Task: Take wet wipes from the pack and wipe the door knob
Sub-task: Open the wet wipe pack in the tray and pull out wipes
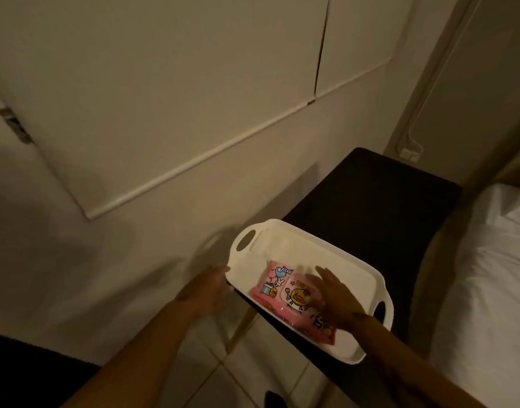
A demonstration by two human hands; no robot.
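Pink cartoon-printed wet wipes pack (285,295) lies in white plastic handled tray (285,240) on dark brown bedside table (370,198). Right hand (330,293) flat, fingers spread, on the pack. Left hand (210,290) touches tray's near-left rim.

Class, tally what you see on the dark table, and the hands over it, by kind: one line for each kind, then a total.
Trays: 1, white tray
Wipes packs: 1, pink pack in the tray
Hands: 2, left hand at the tray's edge, right hand on the pack
Total: 4
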